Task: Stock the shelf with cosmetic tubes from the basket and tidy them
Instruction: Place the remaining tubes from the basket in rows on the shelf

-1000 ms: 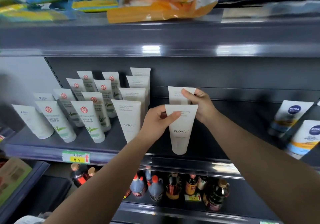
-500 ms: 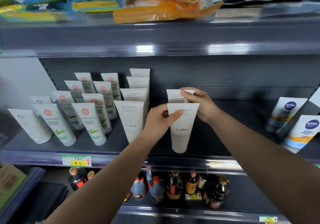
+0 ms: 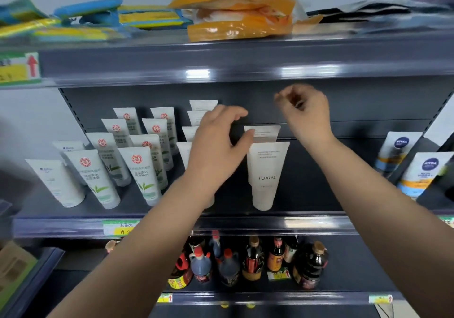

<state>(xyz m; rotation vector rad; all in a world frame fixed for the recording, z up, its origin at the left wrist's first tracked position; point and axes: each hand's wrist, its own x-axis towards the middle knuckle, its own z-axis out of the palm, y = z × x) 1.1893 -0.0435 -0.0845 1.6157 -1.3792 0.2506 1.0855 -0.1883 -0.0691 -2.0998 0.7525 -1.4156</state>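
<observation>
- Two FLORAL tubes [image 3: 265,173] stand centre frame, just right of my left hand [image 3: 216,146].
- Left hand open, empty.
- Right hand [image 3: 305,111] above, loosely curled, empty.

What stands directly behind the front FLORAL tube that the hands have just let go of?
Behind the front FLORAL tube stands a second white tube; only its crimped top shows, its label and cap hidden. Both the left hand and right hand are off them.
</observation>
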